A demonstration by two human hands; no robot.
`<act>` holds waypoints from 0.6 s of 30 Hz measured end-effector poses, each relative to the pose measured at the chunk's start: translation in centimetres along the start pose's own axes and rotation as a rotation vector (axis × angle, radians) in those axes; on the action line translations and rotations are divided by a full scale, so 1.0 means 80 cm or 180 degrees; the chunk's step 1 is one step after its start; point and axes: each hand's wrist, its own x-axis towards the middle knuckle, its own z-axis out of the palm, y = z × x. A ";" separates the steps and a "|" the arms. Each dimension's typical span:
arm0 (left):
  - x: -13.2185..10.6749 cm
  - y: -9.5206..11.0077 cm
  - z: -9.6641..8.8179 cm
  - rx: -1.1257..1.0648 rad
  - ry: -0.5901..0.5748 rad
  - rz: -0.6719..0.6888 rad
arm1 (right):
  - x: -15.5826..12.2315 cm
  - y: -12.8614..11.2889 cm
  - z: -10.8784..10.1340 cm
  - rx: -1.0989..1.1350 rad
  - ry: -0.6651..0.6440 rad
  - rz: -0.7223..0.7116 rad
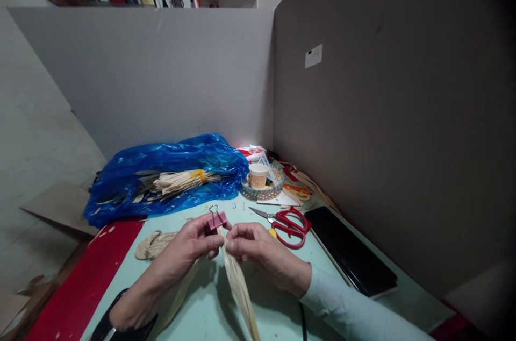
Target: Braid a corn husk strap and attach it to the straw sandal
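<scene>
Both my hands meet over the pale green table [342, 282]. My left hand [189, 247] pinches pale straw strips [239, 290] just below a pink binder clip [216, 219] clamped on their top end. My right hand [258, 252] is closed on the same strips from the right, fingertips touching the left hand's. The strips hang toward me, splitting into two flat bands. A coiled braid of straw [152, 244] lies on the table just left of my left hand.
Red-handled scissors [287, 224] lie right of my hands, a black phone or tablet [349, 255] beyond them. A blue plastic bag [161, 174] holding a tied straw bundle [183, 179] sits behind. A paper cup [258, 174] stands in a woven basket base [264, 187]. Grey partitions enclose the desk.
</scene>
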 end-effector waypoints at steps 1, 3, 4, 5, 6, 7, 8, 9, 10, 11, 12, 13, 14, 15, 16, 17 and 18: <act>0.000 0.000 0.000 0.0017 -0.0040 -0.0002 | 0.000 0.000 0.001 0.0032 -0.0021 0.0017; 0.000 0.001 0.001 0.0032 -0.0118 -0.0027 | 0.000 0.000 0.002 0.0094 -0.0054 0.0054; -0.001 0.001 0.001 0.0031 -0.0153 -0.0050 | 0.001 0.001 0.002 0.0117 -0.0067 0.0071; -0.001 0.002 0.001 0.0027 -0.0177 -0.0074 | 0.001 0.001 0.002 0.0129 -0.0079 0.0085; -0.001 0.002 0.000 0.0022 -0.0190 -0.0094 | 0.001 0.001 0.001 0.0131 -0.0084 0.0091; -0.001 0.003 -0.001 0.0018 -0.0197 -0.0110 | 0.002 0.001 0.000 0.0120 -0.0083 0.0089; -0.001 0.003 -0.002 0.0012 -0.0207 -0.0116 | 0.002 0.002 -0.001 0.0101 -0.0071 0.0078; -0.002 0.004 -0.003 0.0005 -0.0220 -0.0120 | 0.003 0.002 -0.003 0.0077 -0.0051 0.0063; -0.002 0.004 -0.004 -0.0006 -0.0237 -0.0122 | 0.003 0.002 -0.004 0.0052 -0.0026 0.0049; -0.002 0.003 -0.006 -0.0018 -0.0260 -0.0126 | 0.004 0.001 -0.005 0.0031 -0.0007 0.0040; -0.002 0.003 -0.007 -0.0030 -0.0284 -0.0131 | 0.004 0.001 -0.006 0.0016 0.0003 0.0041; -0.002 0.002 -0.009 -0.0039 -0.0306 -0.0133 | 0.004 0.000 -0.006 0.0006 0.0002 0.0050; -0.003 0.001 -0.010 -0.0045 -0.0324 -0.0132 | 0.004 -0.001 -0.006 0.0000 -0.0007 0.0065; -0.003 0.000 -0.011 -0.0049 -0.0339 -0.0131 | 0.003 -0.001 -0.005 -0.0008 -0.0023 0.0081; -0.003 0.000 -0.011 -0.0053 -0.0353 -0.0127 | 0.003 -0.002 -0.004 -0.0019 -0.0038 0.0099; -0.003 -0.001 -0.011 -0.0058 -0.0371 -0.0126 | 0.002 -0.002 -0.003 -0.0036 -0.0051 0.0119; -0.003 -0.002 -0.011 -0.0066 -0.0386 -0.0129 | 0.001 -0.002 -0.002 -0.0060 -0.0053 0.0139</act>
